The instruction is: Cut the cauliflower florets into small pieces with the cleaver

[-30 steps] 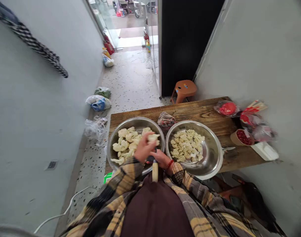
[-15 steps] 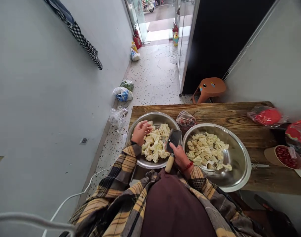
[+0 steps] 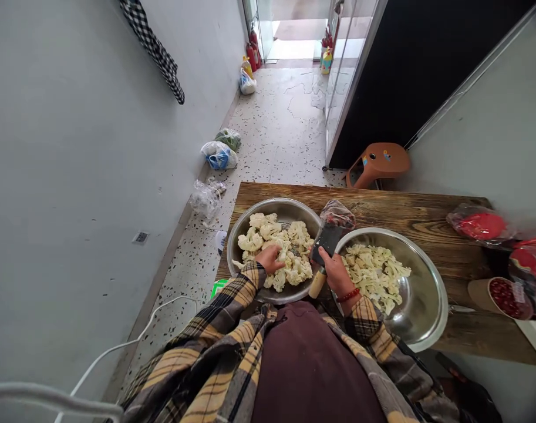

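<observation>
Two steel bowls stand side by side on a wooden table [image 3: 426, 217]. The left bowl [image 3: 250, 217] holds large cauliflower florets [image 3: 294, 232]. The right bowl [image 3: 426, 294] holds smaller cut cauliflower pieces [image 3: 376, 273]. My left hand [image 3: 270, 258] reaches into the left bowl with its fingers curled on a floret near the bowl's near side. My right hand [image 3: 336, 273] grips a cleaver [image 3: 323, 249] by its pale wooden handle, with the dark blade raised between the two bowls.
A plastic bag [image 3: 338, 212] lies behind the bowls. Red packets [image 3: 476, 223] and a paper cup of red bits [image 3: 501, 296] sit at the table's right end. An orange stool [image 3: 377, 163] stands beyond the table. Bags [image 3: 219, 155] lie along the left wall.
My left hand has moved from the far left of the bowl back to its near middle. The cleaver has shifted right, between the bowls. The view has tilted further down.
</observation>
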